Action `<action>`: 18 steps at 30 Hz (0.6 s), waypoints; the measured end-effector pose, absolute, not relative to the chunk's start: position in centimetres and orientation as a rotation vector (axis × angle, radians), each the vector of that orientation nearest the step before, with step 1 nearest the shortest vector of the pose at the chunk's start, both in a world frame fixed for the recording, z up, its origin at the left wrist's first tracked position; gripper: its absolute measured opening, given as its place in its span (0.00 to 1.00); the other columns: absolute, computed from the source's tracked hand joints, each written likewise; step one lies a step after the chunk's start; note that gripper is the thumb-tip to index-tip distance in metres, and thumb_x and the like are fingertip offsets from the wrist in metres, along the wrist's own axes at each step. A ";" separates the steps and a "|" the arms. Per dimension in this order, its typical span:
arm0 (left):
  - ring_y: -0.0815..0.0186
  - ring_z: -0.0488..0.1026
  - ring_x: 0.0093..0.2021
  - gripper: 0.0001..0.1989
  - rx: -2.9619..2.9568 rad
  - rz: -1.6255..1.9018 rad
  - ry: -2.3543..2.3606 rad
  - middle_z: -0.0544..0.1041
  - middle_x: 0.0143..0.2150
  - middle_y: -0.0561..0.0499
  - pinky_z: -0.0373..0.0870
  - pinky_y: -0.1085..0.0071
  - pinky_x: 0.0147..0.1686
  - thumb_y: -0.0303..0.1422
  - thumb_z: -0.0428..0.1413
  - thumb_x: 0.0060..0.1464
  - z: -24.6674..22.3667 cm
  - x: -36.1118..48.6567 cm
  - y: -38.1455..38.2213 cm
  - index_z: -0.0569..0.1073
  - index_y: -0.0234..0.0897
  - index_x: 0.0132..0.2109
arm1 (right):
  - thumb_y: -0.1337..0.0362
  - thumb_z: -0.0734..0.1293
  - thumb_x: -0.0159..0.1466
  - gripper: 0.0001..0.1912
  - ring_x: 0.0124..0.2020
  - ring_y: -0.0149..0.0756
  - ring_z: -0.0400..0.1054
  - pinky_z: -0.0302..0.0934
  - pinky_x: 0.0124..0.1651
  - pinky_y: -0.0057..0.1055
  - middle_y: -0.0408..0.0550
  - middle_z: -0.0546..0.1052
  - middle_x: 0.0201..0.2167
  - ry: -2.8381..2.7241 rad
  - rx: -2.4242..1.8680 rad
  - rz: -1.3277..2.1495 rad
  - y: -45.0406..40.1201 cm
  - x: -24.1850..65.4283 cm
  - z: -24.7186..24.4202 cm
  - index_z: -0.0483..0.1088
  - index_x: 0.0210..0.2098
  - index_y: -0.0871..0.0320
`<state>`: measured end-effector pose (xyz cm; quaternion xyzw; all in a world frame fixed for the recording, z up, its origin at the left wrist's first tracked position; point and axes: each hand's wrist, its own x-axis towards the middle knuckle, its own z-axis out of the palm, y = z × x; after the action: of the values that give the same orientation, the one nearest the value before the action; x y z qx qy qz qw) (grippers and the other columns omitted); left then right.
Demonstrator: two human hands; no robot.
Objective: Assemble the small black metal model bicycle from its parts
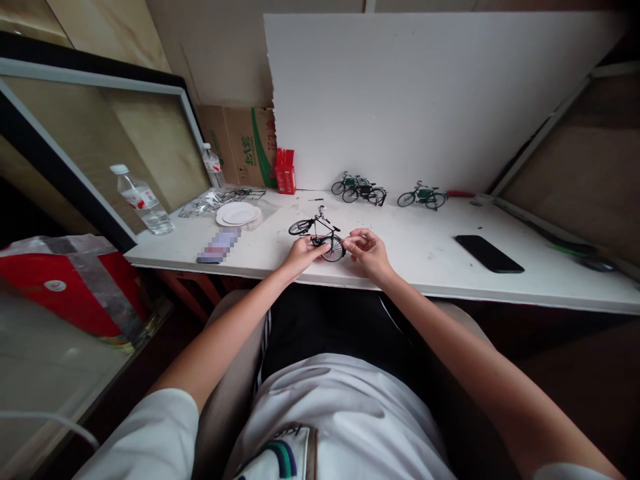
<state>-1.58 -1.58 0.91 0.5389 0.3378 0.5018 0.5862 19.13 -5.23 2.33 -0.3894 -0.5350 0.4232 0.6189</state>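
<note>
A black model bicycle (325, 225) is held just above the front part of the white table, tilted, with its front wheel toward the left. My left hand (303, 256) grips it low down, the thumb lying across the lower frame beside the rear wheel (333, 248). At the back rim of that wheel, the thumb and fingertips of my right hand (367, 251) are pinched together. Any small part between those fingertips is too small to make out. Behind my hands stand finished-looking model bicycles: an overlapping black one (364, 193) and another, plus a green one (423, 195).
On the white table (415, 260), a black phone (489, 254) lies at right. To the left are white discs (239, 213), a pixelated phone (219, 245), wire-like parts (235, 195) and water bottles (145, 202). A red box (285, 171) stands behind, against a white board (425, 100).
</note>
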 end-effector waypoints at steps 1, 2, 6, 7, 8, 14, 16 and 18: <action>0.60 0.84 0.37 0.29 1.257 1.165 0.789 0.86 0.42 0.41 0.78 0.68 0.37 0.39 0.76 0.47 1.0 -1.6 -1.6 0.79 0.31 0.53 | 0.46 0.85 0.49 0.30 0.30 0.32 0.70 0.61 0.26 0.28 0.45 0.83 0.35 -1.221 -0.898 0.971 -5.2 19.1 2.2 0.73 0.41 0.53; 0.60 0.83 0.37 0.29 1.259 1.161 0.789 0.86 0.42 0.42 0.78 0.68 0.37 0.39 0.76 0.47 1.0 -1.6 -1.7 0.79 0.31 0.53 | 0.46 0.85 0.49 0.30 0.29 0.31 0.69 0.60 0.25 0.27 0.45 0.83 0.35 -1.211 -0.900 0.971 -5.2 19.1 2.0 0.72 0.41 0.52; 0.60 0.83 0.37 0.29 1.266 1.153 0.784 0.86 0.40 0.43 0.79 0.67 0.38 0.39 0.76 0.47 1.2 -1.6 -1.9 0.79 0.31 0.52 | 0.46 0.85 0.50 0.29 0.26 0.30 0.67 0.58 0.25 0.28 0.45 0.83 0.35 -1.202 -0.896 0.966 -5.1 19.0 1.7 0.72 0.42 0.52; 0.60 0.83 0.37 0.28 1.267 1.154 0.780 0.86 0.40 0.43 0.79 0.67 0.39 0.39 0.76 0.46 1.2 -1.6 -2.0 0.79 0.31 0.52 | 0.47 0.85 0.50 0.29 0.27 0.30 0.67 0.58 0.25 0.28 0.45 0.83 0.35 -1.203 -0.893 0.962 -5.1 19.0 1.7 0.72 0.41 0.52; 0.60 0.83 0.37 0.28 1.267 1.155 0.777 0.86 0.40 0.43 0.79 0.67 0.38 0.39 0.76 0.46 1.2 -1.6 -2.0 0.79 0.31 0.52 | 0.47 0.85 0.51 0.29 0.27 0.30 0.67 0.58 0.25 0.28 0.45 0.83 0.35 -1.204 -0.890 0.959 -5.1 19.0 1.6 0.72 0.41 0.52; 0.61 0.83 0.36 0.30 1.282 1.155 0.779 0.86 0.39 0.43 0.79 0.68 0.38 0.40 0.77 0.44 1.0 -1.6 -1.9 0.79 0.31 0.51 | 0.47 0.85 0.51 0.28 0.28 0.31 0.69 0.60 0.25 0.27 0.45 0.82 0.35 -1.198 -0.867 0.956 -4.8 19.0 1.3 0.72 0.40 0.52; 0.61 0.83 0.37 0.30 1.294 1.152 0.782 0.86 0.40 0.43 0.79 0.68 0.38 0.41 0.77 0.44 1.0 -1.7 -1.8 0.79 0.31 0.51 | 0.48 0.85 0.51 0.28 0.29 0.31 0.70 0.60 0.25 0.27 0.45 0.82 0.36 -1.207 -0.857 0.949 -4.7 19.0 1.2 0.72 0.41 0.52; 0.61 0.83 0.37 0.31 1.304 1.153 0.786 0.86 0.40 0.43 0.79 0.67 0.39 0.42 0.77 0.44 0.9 -1.7 -1.8 0.79 0.31 0.52 | 0.48 0.85 0.52 0.27 0.30 0.32 0.70 0.61 0.24 0.27 0.45 0.81 0.36 -1.216 -0.845 0.943 -4.6 19.0 1.1 0.71 0.41 0.52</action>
<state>-1.69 -1.76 0.91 0.5573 0.3360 0.4927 0.5777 18.98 -4.61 1.08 -0.3704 -0.5328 0.4133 0.6388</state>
